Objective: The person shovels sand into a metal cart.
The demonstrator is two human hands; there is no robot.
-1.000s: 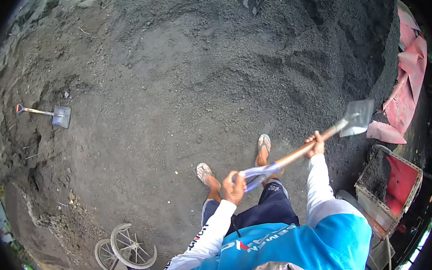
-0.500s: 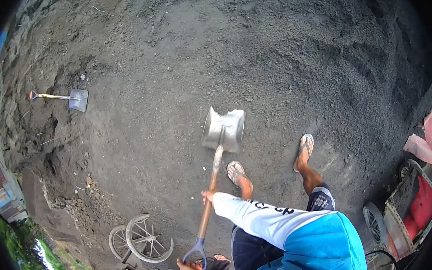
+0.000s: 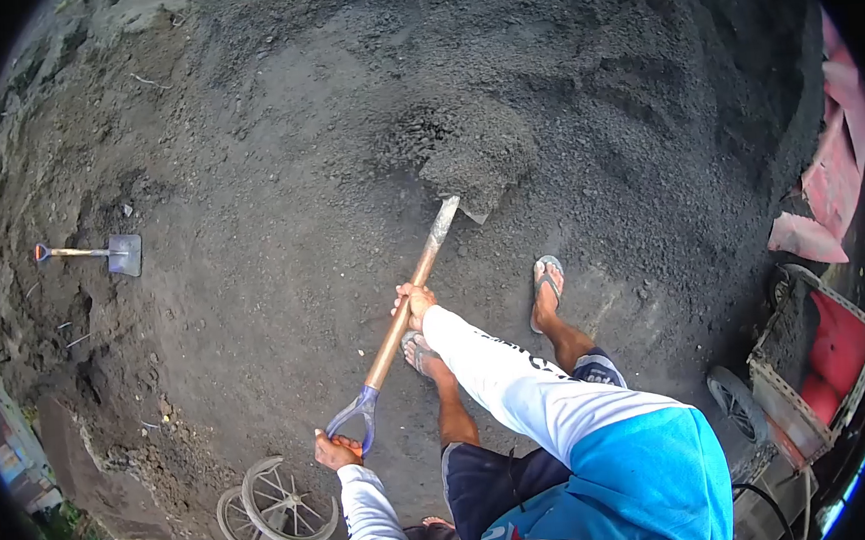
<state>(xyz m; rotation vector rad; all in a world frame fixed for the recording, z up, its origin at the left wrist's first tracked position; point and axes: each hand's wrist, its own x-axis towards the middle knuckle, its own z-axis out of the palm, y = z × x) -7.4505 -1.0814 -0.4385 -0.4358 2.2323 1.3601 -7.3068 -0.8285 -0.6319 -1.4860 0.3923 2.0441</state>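
Observation:
My left hand (image 3: 338, 449) is wrapped round the purple D-shaped grip (image 3: 366, 415) at the lower end of a shovel. Farther up, my right hand (image 3: 415, 304) is closed on its wooden shaft (image 3: 384, 362). The shovel slants away up and to the right from my body. A heap of dark, gritty sand (image 3: 479, 151) covers most of its blade, leaving one metal corner (image 3: 479, 214) in sight. My feet in flip-flops stand just right of the shaft.
A second shovel (image 3: 125, 254) lies on the ground at left. Two spoked wheels (image 3: 286, 503) are at lower left. A cart with a red interior (image 3: 841, 367) stands at lower right, below torn pink sheeting (image 3: 838, 181). Dark sand banks rise at upper right.
The shovel has gone forward, and its bare blade is now under dark sand. Both hands have moved up in the view with it, still gripping. The view has shifted slightly.

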